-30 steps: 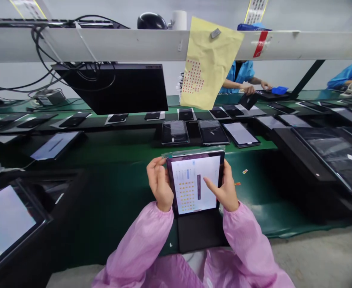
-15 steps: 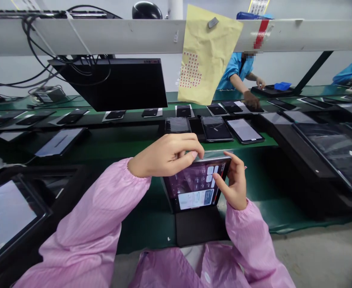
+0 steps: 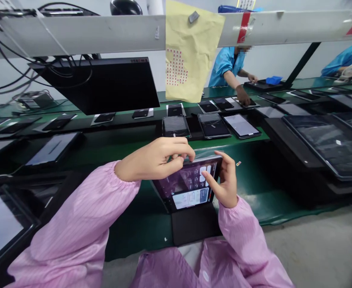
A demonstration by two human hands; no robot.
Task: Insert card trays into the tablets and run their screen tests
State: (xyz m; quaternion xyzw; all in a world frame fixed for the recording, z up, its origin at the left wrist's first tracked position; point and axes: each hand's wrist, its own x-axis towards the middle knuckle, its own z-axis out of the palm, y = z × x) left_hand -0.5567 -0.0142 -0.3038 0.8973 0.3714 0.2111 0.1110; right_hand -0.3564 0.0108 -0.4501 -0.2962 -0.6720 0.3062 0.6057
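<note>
A tablet (image 3: 191, 184) with a lit screen stands tilted on the green bench, a black flap (image 3: 195, 224) lying flat in front of it. My right hand (image 3: 225, 178) grips the tablet's right edge, thumb on the screen and fingers behind. At the top edge, my left hand (image 3: 161, 158) has its fingers curled, with index finger and thumb close together; whether something small is between them cannot be made out. The left hand covers the tablet's upper left corner.
Behind the tablet lie several other tablets (image 3: 213, 125). A black monitor (image 3: 104, 86) and a yellow sheet (image 3: 191, 52) hang from a white beam (image 3: 269, 30). Dark trays with large panels (image 3: 329, 140) sit at right. Across the bench, a person in blue (image 3: 227, 68) reaches toward a device.
The view has shifted, so most things appear further left. A small coloured sticker now shows on the bench beside my right hand. My hands keep nearly the same pose at the tablet.
</note>
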